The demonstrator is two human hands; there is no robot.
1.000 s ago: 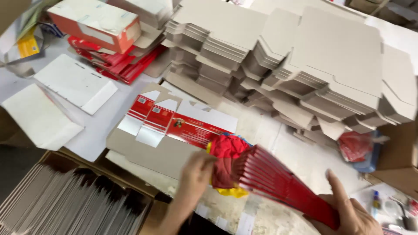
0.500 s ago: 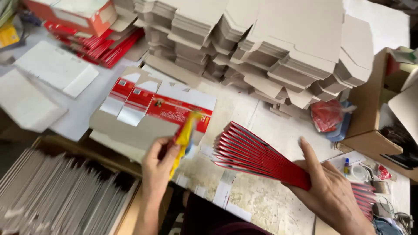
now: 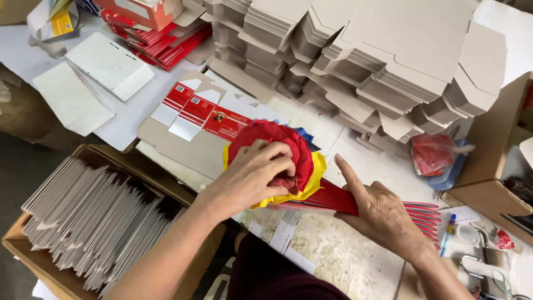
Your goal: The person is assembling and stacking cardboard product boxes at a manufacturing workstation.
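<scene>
Fan [image 3: 288, 161]: soft cloth in red, yellow and blue, matt, crumpled into folds. Fan ribs [image 3: 355, 201]: red plastic, smooth, slightly glossy. Flat box blank [image 3: 200, 119]: printed card, glossy red face with silvery foil-like panels, matt grey-brown flaps. Stacked blanks [image 3: 388, 50]: plain grey cardboard, matt. Carton [image 3: 33, 253]: rough brown corrugated cardboard. Counter [image 3: 355, 261]: pale, mottled, stone-like surface.

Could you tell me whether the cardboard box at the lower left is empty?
No, the cardboard box is packed with upright grey flat sheets.
</scene>
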